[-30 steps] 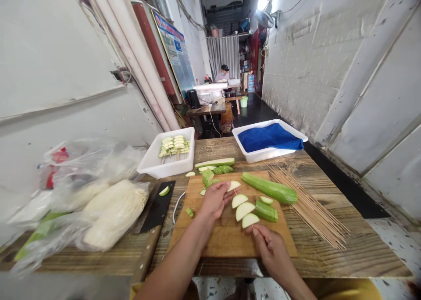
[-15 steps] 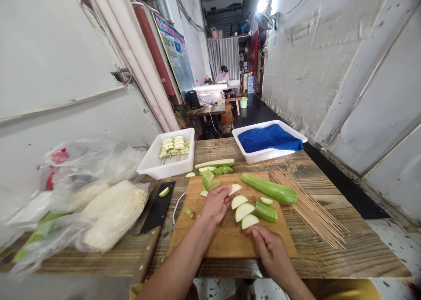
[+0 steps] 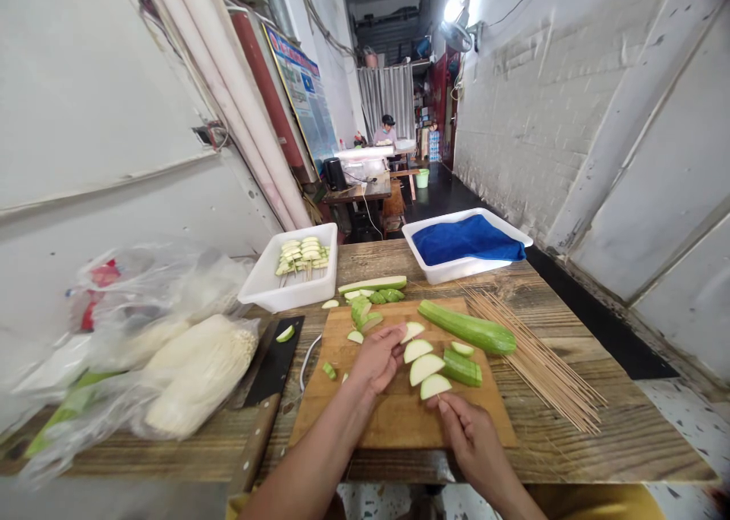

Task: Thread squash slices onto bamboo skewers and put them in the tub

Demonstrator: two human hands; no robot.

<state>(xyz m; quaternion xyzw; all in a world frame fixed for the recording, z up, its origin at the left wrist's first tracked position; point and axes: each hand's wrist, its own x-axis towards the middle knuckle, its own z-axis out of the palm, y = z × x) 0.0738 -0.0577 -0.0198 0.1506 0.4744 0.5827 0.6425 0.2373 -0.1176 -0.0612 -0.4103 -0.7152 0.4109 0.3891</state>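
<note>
Above the wooden cutting board (image 3: 376,421), my right hand (image 3: 471,432) pinches the near end of a thin skewer that carries several half-moon zucchini slices (image 3: 426,368). My left hand (image 3: 377,359) is closed on the zucchini slice (image 3: 411,331) at the skewer's far end. Most of the skewer is hidden by the slices. Right of them, a cut zucchini chunk (image 3: 461,368) lies on the board, with a loose slice on it. Behind it rests a longer zucchini piece (image 3: 468,327). More cut slices (image 3: 360,312) lie at the board's far left.
Bamboo skewers (image 3: 547,368) lie spread on the right. A cleaver (image 3: 263,421) with a slice on its blade lies left of the board. Behind stand a white tub (image 3: 268,296) of skewered slices and a tray with blue cloth (image 3: 468,239). Plastic bags (image 3: 194,368) fill the left.
My left hand has shifted slightly right, and the far slice shows a little more beyond its fingertips. The skewered slices have moved slightly right. My right hand keeps its pinch.
</note>
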